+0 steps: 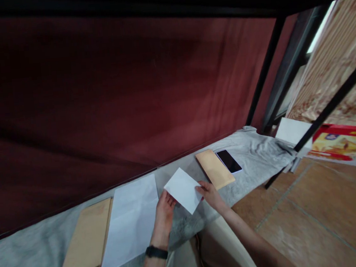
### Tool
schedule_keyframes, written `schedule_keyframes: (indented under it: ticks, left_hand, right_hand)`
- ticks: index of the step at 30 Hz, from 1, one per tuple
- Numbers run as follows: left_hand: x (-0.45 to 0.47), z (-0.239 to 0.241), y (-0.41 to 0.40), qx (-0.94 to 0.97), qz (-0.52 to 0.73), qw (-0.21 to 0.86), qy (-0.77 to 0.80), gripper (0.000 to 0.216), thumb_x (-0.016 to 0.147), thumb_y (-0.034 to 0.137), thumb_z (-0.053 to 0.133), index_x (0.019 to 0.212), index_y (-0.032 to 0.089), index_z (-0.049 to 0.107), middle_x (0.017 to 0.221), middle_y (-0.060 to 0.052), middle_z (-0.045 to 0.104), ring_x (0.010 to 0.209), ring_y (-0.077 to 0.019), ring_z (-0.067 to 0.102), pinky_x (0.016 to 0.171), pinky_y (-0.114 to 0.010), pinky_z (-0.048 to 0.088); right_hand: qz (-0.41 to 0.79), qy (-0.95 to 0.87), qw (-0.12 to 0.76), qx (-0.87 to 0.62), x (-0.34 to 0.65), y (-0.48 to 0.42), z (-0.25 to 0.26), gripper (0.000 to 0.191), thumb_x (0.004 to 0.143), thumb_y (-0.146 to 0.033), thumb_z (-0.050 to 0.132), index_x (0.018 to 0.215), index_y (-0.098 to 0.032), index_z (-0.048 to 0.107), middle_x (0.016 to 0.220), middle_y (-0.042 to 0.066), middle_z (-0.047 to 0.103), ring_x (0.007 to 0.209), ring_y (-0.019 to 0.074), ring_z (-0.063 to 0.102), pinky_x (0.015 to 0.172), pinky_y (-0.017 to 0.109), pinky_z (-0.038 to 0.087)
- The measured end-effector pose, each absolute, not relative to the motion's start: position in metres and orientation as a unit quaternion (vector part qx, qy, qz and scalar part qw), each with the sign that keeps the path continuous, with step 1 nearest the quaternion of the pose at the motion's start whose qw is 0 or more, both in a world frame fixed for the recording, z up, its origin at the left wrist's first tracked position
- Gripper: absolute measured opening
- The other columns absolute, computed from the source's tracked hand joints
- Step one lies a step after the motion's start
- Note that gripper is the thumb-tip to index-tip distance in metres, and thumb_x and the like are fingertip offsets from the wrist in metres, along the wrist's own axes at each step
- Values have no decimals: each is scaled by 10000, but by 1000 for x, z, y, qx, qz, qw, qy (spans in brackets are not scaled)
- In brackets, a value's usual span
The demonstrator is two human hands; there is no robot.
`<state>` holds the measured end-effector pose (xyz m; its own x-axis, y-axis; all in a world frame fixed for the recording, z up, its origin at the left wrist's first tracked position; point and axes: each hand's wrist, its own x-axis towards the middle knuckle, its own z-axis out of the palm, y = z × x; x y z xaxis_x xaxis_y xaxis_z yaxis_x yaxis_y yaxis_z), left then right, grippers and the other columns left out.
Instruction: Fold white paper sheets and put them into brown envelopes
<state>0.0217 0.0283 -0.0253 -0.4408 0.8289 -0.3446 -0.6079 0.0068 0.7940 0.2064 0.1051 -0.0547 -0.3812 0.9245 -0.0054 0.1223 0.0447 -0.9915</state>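
Forearms [248,231] cropped, wht paper [183,190] btwn both hands [211,194], fingers [172,200] part-hidden

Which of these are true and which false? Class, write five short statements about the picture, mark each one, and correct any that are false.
1. The left grip and right grip both hold a small white paper. True.
2. The smartphone lies on top of the tan paper packet. False: the smartphone lies to the right of the tan paper packet.
3. A dark wristband is on the left wrist. True.
4. The large white sheet lies to the right of both hands. False: the large white sheet lies to their left, next to the brown paper stack.
5. The cloth under the papers is bright yellow. False: the cloth is grey.
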Motion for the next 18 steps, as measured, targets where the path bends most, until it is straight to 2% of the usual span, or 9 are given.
schedule_keyframes:
  ticks: [2,5,7,10,14,18]
  left_hand:
    - [18,-29,24,140,690,493,512,447,727,491,771,1026,166,704,1049,-82,740,926,-204,689,772,-289,523]
    - [15,-39,18,220,630,452,592,484,644,501,811,967,155,704,881,-40,733,769,-179,672,646,-254,494]
    - [15,-46,16,271,571,426,647,446,640,527,791,862,154,687,736,-4,685,627,-151,625,543,-235,447]
    - [20,-54,17,295,522,369,710,375,735,540,698,761,175,613,606,43,582,467,-114,544,447,-221,377]
    - [30,-63,25,282,499,355,739,263,859,438,599,831,178,573,626,51,562,392,-95,525,396,-212,344]
    - [31,-70,30,291,468,345,760,142,927,290,507,942,163,569,676,45,584,381,-81,521,403,-209,381]
  right_hand:
    - [560,-632,340,-414,209,110,-58,290,912,-408,552,859,-151,676,638,16,630,550,154,562,498,268,439]
    - [541,-653,324,-420,211,119,-61,226,872,-351,605,870,-143,694,675,17,655,589,160,588,552,277,474]
    - [517,-663,326,-432,210,126,-62,203,865,-298,600,950,-149,709,766,32,692,675,178,631,648,301,518]
    - [408,-702,357,-462,206,132,-64,313,893,-225,524,1156,-165,685,1016,91,715,891,224,677,841,373,542]
    - [214,-775,392,-448,192,118,-75,447,947,-189,430,1370,-190,574,1359,140,598,1250,253,575,1046,430,484]
    - [171,-833,345,-397,167,88,-93,449,1004,-229,380,1421,-155,529,1442,149,551,1333,247,516,1080,442,468]
